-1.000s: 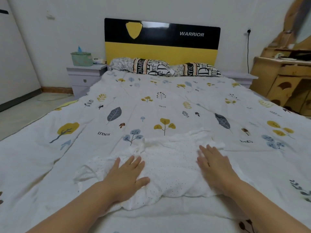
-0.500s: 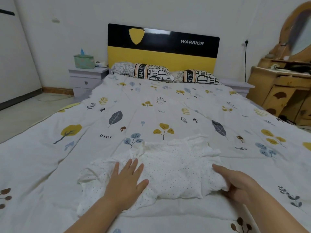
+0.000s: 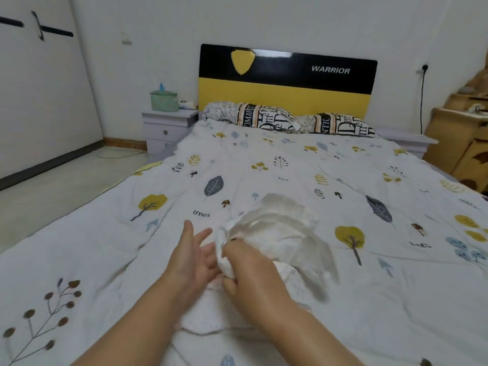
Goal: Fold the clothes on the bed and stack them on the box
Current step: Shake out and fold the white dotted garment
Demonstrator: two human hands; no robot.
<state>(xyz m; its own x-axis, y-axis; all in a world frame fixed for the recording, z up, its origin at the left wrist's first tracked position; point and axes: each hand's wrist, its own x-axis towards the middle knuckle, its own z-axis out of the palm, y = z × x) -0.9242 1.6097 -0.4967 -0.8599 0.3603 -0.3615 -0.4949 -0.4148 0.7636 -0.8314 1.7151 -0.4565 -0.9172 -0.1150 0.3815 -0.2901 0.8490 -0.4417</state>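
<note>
A small white dotted garment lies on the bed in front of me, its right part lifted and blurred in motion. My right hand grips a bunch of the garment's fabric and holds it over the garment's left side. Just left of it, my left hand has straight, spread fingers and touches the fabric by the right hand. The garment's lower part lies flat between my forearms. No box is in view.
The bed has a white quilt printed with trees and leaves, and two patterned pillows at the black and yellow headboard. A grey nightstand with a green tissue box stands at the left, a wooden dresser at the right.
My right hand took hold of the garment's right side and swept it over to the left. My left hand lifted off the fabric and turned on edge. The camera panned left.
</note>
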